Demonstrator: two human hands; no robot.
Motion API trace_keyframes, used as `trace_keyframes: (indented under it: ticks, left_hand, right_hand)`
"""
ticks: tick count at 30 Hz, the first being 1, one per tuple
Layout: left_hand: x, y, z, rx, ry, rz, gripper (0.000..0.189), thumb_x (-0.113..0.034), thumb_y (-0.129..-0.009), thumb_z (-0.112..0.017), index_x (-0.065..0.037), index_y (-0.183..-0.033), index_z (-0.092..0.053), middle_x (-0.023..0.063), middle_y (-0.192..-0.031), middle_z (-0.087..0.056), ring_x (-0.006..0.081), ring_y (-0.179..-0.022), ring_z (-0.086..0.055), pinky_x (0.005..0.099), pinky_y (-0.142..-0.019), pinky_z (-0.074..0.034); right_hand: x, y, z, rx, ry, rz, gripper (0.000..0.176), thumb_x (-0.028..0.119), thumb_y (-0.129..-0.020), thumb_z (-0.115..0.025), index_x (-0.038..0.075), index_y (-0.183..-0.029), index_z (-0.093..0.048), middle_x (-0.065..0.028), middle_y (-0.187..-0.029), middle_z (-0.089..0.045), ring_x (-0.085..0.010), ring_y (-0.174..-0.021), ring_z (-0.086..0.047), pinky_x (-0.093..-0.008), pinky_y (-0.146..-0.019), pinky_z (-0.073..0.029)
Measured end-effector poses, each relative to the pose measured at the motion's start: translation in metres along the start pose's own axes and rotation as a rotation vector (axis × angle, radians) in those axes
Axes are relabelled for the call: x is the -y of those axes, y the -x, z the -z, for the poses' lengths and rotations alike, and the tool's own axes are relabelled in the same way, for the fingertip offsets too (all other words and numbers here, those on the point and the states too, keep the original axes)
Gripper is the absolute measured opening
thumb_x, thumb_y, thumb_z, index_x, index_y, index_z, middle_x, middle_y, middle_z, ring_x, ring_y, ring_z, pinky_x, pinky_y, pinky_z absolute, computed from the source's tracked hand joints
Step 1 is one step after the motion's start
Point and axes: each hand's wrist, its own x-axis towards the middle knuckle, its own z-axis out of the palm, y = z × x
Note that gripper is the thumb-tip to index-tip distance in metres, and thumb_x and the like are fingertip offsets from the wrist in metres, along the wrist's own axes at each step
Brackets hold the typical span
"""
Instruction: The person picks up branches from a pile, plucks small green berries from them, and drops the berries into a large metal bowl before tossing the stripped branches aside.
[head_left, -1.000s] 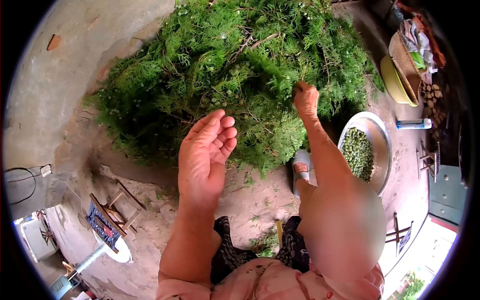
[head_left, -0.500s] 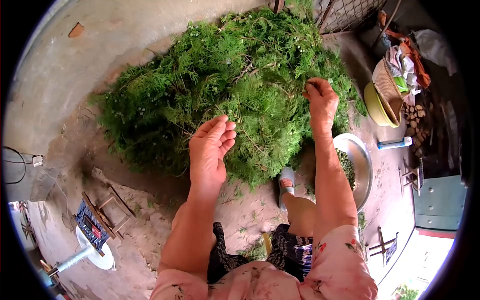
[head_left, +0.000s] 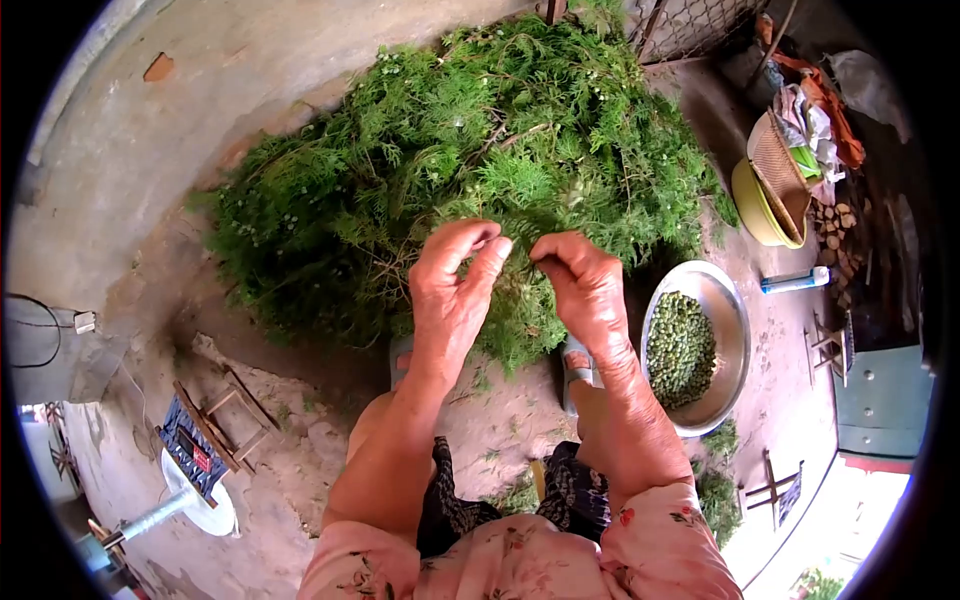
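A big heap of cut green conifer branches [head_left: 330, 190], with small pale green cones among the leaves, lies in front of me. Over its near edge, my left hand [head_left: 452, 295] is closed, thumb and fingertips drawn together. What sits between those fingertips, if anything, is too small to make out. Close by on the right, my right hand [head_left: 588, 295] pinches a conifer sprig [head_left: 535, 222], which is partly blurred against the heap. Beside my right forearm stands a metal basin [head_left: 738, 340] holding many small green cones [head_left: 680, 350].
A yellow basin with a woven basket [head_left: 755, 205] stands at the right, near a blue-and-white tube [head_left: 795, 281]. Small stools [head_left: 235, 425] are on the left and right. A concrete wall [head_left: 230, 70] runs behind the heap. My sandalled feet are at its near edge.
My right hand has come in leftward and down from the far right of the heap, close to my left hand. My left hand has shifted slightly right. The metal basin is now fully uncovered.
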Motion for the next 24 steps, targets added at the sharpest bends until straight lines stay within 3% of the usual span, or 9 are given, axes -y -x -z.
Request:
trace_keyframes:
  ticks: [1,3,5,6,9,12,17,19,24]
  left_hand:
    - [0.005,-0.001,0.002,-0.003,-0.169,-0.093,0.017,-0.009,-0.079,-0.066,-0.001,-0.093,-0.063,0.0023,-0.090,-0.060,0.0073,-0.076,-0.053,0.0211,-0.068,-0.043]
    - [0.007,-0.003,0.007,-0.008,-0.349,-0.182,0.018,-0.011,-0.077,-0.067,-0.001,-0.092,-0.064,0.0029,-0.088,-0.061,0.0076,-0.076,-0.054,0.0217,-0.068,-0.044]
    - [0.004,-0.005,0.011,0.145,-0.215,0.041,0.020,-0.012,-0.076,-0.068,0.000,-0.092,-0.064,0.0033,-0.085,-0.062,0.0079,-0.075,-0.055,0.0224,-0.068,-0.044]
    - [0.003,-0.005,0.011,0.144,-0.221,0.043,0.020,-0.012,-0.076,-0.068,0.000,-0.092,-0.064,0.0033,-0.085,-0.062,0.0079,-0.075,-0.055,0.0224,-0.068,-0.044]
    - [-0.003,-0.003,0.008,0.157,0.152,0.393,0.021,-0.007,-0.075,-0.067,0.003,-0.094,-0.064,0.0034,-0.082,-0.063,0.0083,-0.071,-0.056,0.0224,-0.066,-0.045]
    - [-0.005,-0.006,0.011,0.162,0.327,0.583,0.019,-0.006,-0.076,-0.067,0.002,-0.092,-0.065,0.0022,-0.080,-0.063,0.0081,-0.070,-0.055,0.0220,-0.064,-0.044]
    - [-0.001,-0.002,0.009,0.155,0.279,0.498,0.012,-0.005,-0.077,-0.065,0.001,-0.088,-0.064,-0.0007,-0.076,-0.060,0.0060,-0.068,-0.052,0.0207,-0.061,-0.042]
    - [0.000,-0.001,0.006,0.116,0.241,0.417,0.009,-0.009,-0.080,-0.063,0.000,-0.082,-0.060,-0.0056,-0.067,-0.050,0.0027,-0.060,-0.041,0.0196,-0.051,-0.032]
    - [0.003,-0.002,0.008,0.071,0.275,0.425,0.008,-0.010,-0.083,-0.060,-0.002,-0.084,-0.059,-0.0071,-0.067,-0.046,0.0017,-0.059,-0.036,0.0200,-0.049,-0.029]
  right_hand:
    - [0.007,0.001,-0.002,0.057,0.008,0.036,0.023,-0.014,-0.071,-0.053,0.003,-0.086,-0.057,-0.0136,-0.080,-0.059,-0.0277,-0.073,-0.060,-0.0297,-0.065,-0.047]
    - [0.013,0.005,-0.007,0.120,0.024,0.028,0.024,-0.014,-0.071,-0.051,0.003,-0.087,-0.056,-0.0150,-0.080,-0.059,-0.0298,-0.073,-0.060,-0.0308,-0.064,-0.047]
    - [0.013,0.010,-0.014,0.188,0.046,0.043,0.031,-0.015,-0.068,-0.047,0.003,-0.092,-0.056,-0.0183,-0.077,-0.059,-0.0354,-0.073,-0.059,-0.0353,-0.063,-0.047]
    - [0.013,0.010,-0.017,0.189,0.040,0.043,0.031,-0.015,-0.068,-0.047,0.003,-0.092,-0.056,-0.0183,-0.077,-0.059,-0.0354,-0.073,-0.059,-0.0353,-0.063,-0.047]
    - [0.013,0.013,-0.018,0.361,0.143,0.025,0.041,-0.015,-0.062,-0.049,0.004,-0.098,-0.058,-0.0191,-0.079,-0.059,-0.0360,-0.072,-0.057,-0.0403,-0.065,-0.047]
    - [0.018,0.015,-0.026,0.300,0.074,0.049,0.035,-0.015,-0.066,-0.046,0.004,-0.092,-0.060,-0.0184,-0.079,-0.060,-0.0358,-0.074,-0.059,-0.0366,-0.063,-0.047]
    - [0.019,0.015,-0.026,0.308,0.078,0.116,0.037,-0.015,-0.063,-0.046,0.004,-0.091,-0.061,-0.0191,-0.077,-0.059,-0.0370,-0.071,-0.057,-0.0379,-0.062,-0.047]
    - [0.019,0.013,-0.023,0.321,0.059,0.099,0.033,-0.015,-0.066,-0.049,0.005,-0.088,-0.063,-0.0169,-0.079,-0.061,-0.0316,-0.072,-0.060,-0.0335,-0.062,-0.048]
    - [0.008,0.004,0.000,0.225,-0.148,-0.028,0.024,-0.012,-0.072,-0.051,0.003,-0.084,-0.065,-0.0137,-0.085,-0.064,-0.0241,-0.076,-0.063,-0.0305,-0.067,-0.052]
